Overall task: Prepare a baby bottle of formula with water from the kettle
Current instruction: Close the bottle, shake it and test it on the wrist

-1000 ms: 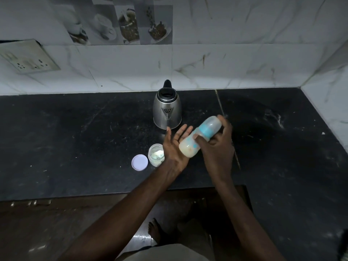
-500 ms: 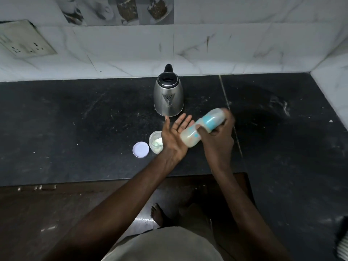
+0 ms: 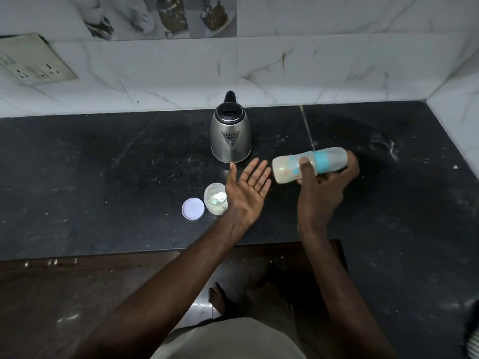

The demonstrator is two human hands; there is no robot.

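My right hand (image 3: 324, 185) grips the baby bottle (image 3: 287, 169), which lies nearly sideways above the black counter, its milky bottom end pointing left and its capped blue-ringed end to the right. My left hand (image 3: 247, 189) is held palm up with fingers spread, a short gap left of the bottle's base, holding nothing. The steel kettle (image 3: 230, 136) stands just behind my left hand, spout facing me. An open formula jar (image 3: 215, 199) with white powder stands by my left wrist, and its round lid (image 3: 193, 208) lies flat to the jar's left.
The black stone counter (image 3: 103, 177) runs to a white marble backsplash and a side wall at the right. A socket plate (image 3: 33, 63) is on the wall at far left. Below the counter edge are dark cabinet fronts, the floor and a bare foot (image 3: 217, 297).
The bottle has pulled away to the right from my left palm, which it touched before. The bottle now lies flatter. The view has shifted slightly.
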